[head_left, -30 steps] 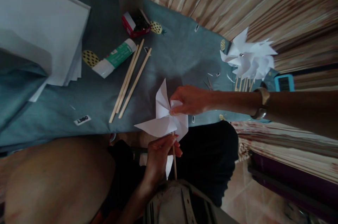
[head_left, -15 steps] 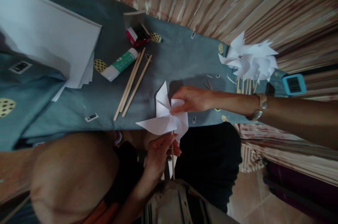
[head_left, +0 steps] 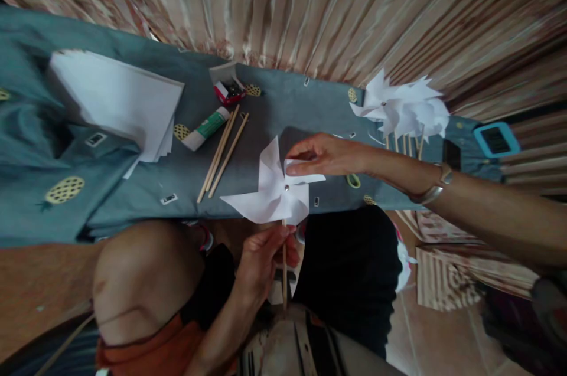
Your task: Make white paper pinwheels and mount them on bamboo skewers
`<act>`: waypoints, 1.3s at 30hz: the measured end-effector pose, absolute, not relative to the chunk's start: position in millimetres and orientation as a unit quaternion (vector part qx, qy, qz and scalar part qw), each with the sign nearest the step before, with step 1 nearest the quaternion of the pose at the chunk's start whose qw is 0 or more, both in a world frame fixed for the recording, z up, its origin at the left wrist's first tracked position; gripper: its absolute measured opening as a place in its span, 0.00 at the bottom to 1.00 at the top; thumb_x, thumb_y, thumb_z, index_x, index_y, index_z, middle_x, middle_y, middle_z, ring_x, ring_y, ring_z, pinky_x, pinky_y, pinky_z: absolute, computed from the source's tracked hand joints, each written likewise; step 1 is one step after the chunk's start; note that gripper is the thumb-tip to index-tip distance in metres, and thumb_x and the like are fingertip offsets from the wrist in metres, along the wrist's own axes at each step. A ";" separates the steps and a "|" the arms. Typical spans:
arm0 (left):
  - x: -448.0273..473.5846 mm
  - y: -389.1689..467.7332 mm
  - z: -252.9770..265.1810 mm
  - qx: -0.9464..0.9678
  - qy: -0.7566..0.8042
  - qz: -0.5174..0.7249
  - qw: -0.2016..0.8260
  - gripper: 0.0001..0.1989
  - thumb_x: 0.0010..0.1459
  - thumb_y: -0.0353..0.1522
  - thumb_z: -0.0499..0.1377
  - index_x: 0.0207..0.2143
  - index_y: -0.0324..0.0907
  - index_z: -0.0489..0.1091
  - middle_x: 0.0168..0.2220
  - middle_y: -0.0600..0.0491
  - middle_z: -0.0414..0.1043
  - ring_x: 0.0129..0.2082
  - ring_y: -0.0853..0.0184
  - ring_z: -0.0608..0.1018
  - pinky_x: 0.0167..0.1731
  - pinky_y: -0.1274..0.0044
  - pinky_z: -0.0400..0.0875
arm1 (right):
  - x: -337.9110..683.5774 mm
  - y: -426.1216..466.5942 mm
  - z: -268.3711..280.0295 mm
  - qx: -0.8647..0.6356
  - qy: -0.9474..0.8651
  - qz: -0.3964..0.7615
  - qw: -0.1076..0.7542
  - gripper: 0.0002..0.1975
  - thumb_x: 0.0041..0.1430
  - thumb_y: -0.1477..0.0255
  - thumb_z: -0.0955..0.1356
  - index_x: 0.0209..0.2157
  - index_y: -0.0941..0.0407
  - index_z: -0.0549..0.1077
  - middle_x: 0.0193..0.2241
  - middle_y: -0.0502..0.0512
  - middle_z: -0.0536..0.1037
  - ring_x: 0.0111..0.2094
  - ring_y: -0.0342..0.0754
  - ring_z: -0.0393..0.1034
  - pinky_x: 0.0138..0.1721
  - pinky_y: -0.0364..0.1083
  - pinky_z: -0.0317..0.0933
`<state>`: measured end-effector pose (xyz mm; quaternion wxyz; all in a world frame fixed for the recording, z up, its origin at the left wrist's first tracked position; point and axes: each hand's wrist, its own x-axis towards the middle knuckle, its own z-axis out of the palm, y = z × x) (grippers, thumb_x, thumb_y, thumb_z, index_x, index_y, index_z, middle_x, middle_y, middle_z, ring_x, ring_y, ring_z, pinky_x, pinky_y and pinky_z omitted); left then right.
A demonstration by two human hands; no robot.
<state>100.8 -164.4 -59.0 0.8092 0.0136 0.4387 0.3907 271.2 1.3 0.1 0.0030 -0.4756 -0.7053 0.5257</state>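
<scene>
A white paper pinwheel (head_left: 270,202) with a silver pin head at its centre stands over the near edge of the table. Below the blades, my left hand (head_left: 257,261) is closed round its thin wooden stick (head_left: 284,287). My right hand (head_left: 330,153) has a thumb and fingers on the upper right blade, bent round it. The pin head shows just below the right thumb. Part of the stick is covered by the left fingers.
Three wooden sticks (head_left: 216,154), a glue stick (head_left: 206,128) and an open red box of pins (head_left: 229,91) lie to the left. Further left is a stack of white paper (head_left: 119,95). Several finished pinwheels (head_left: 403,105), a phone (head_left: 452,154) and a blue-framed device (head_left: 496,140) are at right.
My right hand has shifted from the pinwheel's centre to the upper right blade, uncovering the pin head. My left hand keeps its hold on the stick. The camera view has shifted.
</scene>
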 end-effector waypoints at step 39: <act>110.5 -6.5 -39.5 0.147 0.419 0.456 0.771 0.04 0.56 0.26 0.64 0.29 0.34 0.78 0.23 0.53 0.73 0.21 0.75 0.74 0.23 0.85 0.71 | 268.2 -35.6 -65.1 -0.390 -0.473 0.745 0.261 0.25 0.45 0.47 0.76 0.26 0.58 0.79 0.25 0.52 0.80 0.25 0.43 0.70 0.29 0.42 0.62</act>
